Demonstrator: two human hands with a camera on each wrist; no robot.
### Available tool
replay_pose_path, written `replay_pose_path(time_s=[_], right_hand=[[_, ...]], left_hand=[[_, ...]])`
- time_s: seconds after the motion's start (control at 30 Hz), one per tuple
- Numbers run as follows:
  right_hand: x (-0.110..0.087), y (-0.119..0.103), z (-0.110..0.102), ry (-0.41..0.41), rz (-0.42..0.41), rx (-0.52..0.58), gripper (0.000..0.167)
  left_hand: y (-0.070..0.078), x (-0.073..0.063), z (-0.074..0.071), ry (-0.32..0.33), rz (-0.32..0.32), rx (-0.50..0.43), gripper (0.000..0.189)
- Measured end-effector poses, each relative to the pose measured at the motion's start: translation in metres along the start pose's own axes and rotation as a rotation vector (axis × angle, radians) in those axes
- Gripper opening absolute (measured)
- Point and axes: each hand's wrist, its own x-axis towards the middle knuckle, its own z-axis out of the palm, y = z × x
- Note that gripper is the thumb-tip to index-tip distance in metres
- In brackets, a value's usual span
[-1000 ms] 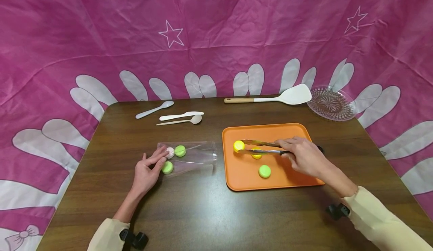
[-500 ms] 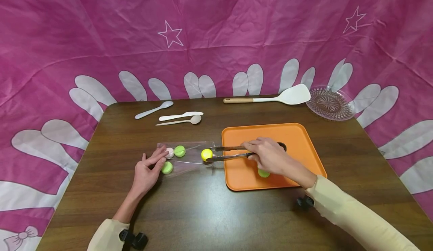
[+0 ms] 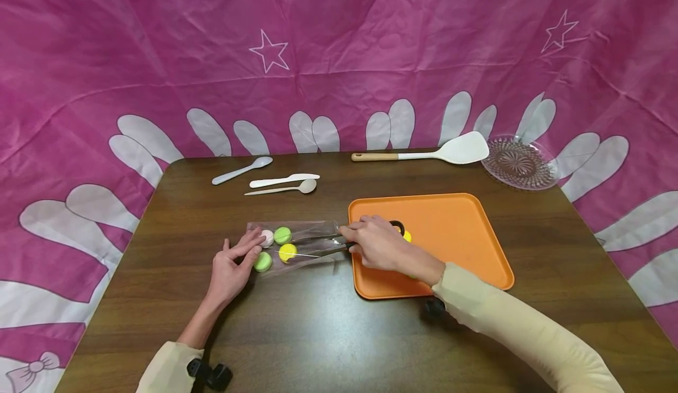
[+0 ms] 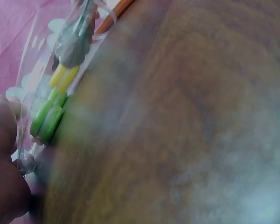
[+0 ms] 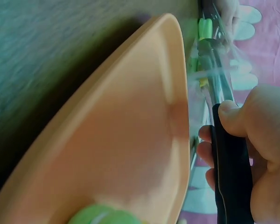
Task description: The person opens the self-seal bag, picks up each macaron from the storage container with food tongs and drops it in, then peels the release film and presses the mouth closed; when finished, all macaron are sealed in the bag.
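My left hand (image 3: pixel 231 269) pinches the closed end of a clear plastic bag (image 3: pixel 318 228) lying on the table. Inside are a pinkish-white macaron (image 3: pixel 267 238), two green macarons (image 3: pixel 283 235) and a yellow macaron (image 3: pixel 288 253). With the right hand (image 3: pixel 384 245) I grip metal tongs (image 5: pixel 231 163) by their black handles. Their arms reach through the bag's mouth, and the tips are at the yellow macaron; whether they still squeeze it I cannot tell. On the orange tray (image 3: pixel 439 207), another yellow macaron (image 3: pixel 407 236) shows beside the right hand. A green macaron (image 5: pixel 102 215) there is mostly hidden from the head view.
Behind the bag lie a pale spoon (image 3: pixel 241 170), a white knife (image 3: pixel 284 180) and a cream spoon (image 3: pixel 306 186). A white spatula (image 3: pixel 461 149) with a wooden handle rests along the back edge. At the back right stands a clear patterned plate (image 3: pixel 519 163).
My right hand has moved left with the tongs, carrying a yellow macaron from the tray into the bag. The left hand has stayed at the bag's end.
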Motion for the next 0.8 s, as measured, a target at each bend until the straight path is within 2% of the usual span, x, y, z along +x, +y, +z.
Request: replay_pose_path(time_s=[0.6,0.8], right_hand=[[0.024,-0.018,0.010,-0.028,0.009,-0.025,0.023],[0.027,-0.020,0.012,-0.046,0.002,-0.044,0.026]], left_hand=[[0.003,-0.001,0.003,0.007,0.007,0.018,0.022],[0.003,0.000,0.004,0.013,0.016,0.015,0.022]])
